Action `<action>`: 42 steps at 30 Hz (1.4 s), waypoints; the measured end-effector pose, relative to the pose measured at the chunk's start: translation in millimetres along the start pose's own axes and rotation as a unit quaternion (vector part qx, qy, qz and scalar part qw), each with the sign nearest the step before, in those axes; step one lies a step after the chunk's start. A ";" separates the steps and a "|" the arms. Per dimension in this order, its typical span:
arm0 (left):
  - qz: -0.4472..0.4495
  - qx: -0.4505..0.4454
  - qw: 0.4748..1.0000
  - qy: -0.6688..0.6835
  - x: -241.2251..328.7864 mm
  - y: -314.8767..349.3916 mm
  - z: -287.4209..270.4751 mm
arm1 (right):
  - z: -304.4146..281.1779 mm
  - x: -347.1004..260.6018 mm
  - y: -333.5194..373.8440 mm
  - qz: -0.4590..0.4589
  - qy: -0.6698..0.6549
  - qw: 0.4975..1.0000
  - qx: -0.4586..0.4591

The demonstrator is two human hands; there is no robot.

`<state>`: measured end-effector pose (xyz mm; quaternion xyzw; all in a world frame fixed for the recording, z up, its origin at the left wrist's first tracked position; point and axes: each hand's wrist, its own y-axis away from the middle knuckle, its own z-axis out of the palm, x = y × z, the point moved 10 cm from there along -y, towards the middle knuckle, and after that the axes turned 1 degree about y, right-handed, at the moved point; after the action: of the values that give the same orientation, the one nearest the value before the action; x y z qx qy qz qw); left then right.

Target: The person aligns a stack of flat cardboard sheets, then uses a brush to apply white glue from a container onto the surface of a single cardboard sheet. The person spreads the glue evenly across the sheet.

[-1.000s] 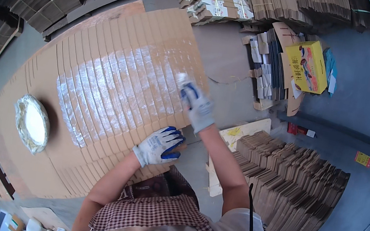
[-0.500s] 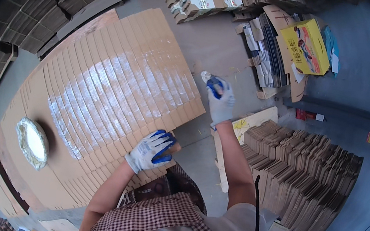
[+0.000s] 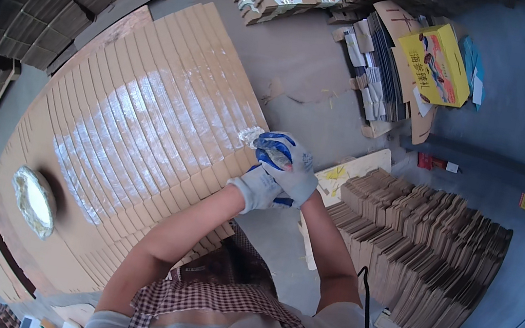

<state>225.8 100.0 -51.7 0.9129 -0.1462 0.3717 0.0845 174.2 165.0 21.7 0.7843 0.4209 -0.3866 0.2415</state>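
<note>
— Where do we have the film [image 3: 248, 135]?
— At one o'clock of our hands, off the cardboard stack [image 3: 136, 137] edge. Right hand [image 3: 291, 165] fingers clench its wad; left hand [image 3: 258, 189] clasps beneath, likely to brace the pull taut.

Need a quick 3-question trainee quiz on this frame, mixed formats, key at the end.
1. True or false: the left hand and right hand are touching, at the edge of the fanned cardboard sheets.
2. The roll of clear film lies: A) on the fanned sheets, B) on the yellow box, C) on the floor.
3. Fill in: both hands wear white gloves with ___ palms.

Key: 1 true; 2 A; 3 blue.
</note>
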 end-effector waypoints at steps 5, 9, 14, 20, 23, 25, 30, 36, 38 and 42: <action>-0.063 0.021 0.998 0.019 -28.4 -24.5 12.6 | -9.2 26.5 -11.8 -0.025 0.178 0.983 0.047; -0.059 0.002 0.996 -0.065 -30.5 -19.3 13.0 | 2.1 -11.2 -11.1 -0.083 0.096 0.990 0.063; -0.059 -0.098 0.993 -0.028 -15.9 -15.3 -10.5 | 11.8 21.6 -44.1 -0.077 0.209 0.974 0.050; -0.043 0.091 0.965 0.244 -55.4 -14.6 55.3 | 29.3 -30.5 -66.0 -0.119 0.121 0.981 0.095; -0.021 0.001 0.991 0.128 -33.4 -20.9 29.9 | 48.7 -1.7 -77.5 -0.126 0.190 0.973 0.043; -0.016 -0.068 0.997 0.019 -14.6 -16.0 -10.3 | 28.1 26.7 -103.4 -0.060 0.199 0.975 0.076; -0.025 -0.024 0.998 0.044 -25.0 -9.9 6.5 | 14.0 -24.1 -103.9 -0.026 0.066 0.986 0.148; -0.024 0.024 0.999 0.025 -20.8 -9.8 -10.4 | 34.1 -2.6 -129.4 -0.023 0.141 0.981 0.135; -0.025 0.039 0.999 -0.008 -13.1 -4.5 -31.2 | 18.9 3.3 -135.2 0.019 0.154 0.977 0.149; -0.007 0.065 0.997 0.041 -35.0 -13.8 32.0 | 46.3 -44.0 -118.8 -0.040 0.039 0.990 0.128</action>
<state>227.5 111.7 -99.6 0.9015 -0.1122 0.4166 0.0337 39.6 174.4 23.9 0.8059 0.4081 -0.4155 0.1066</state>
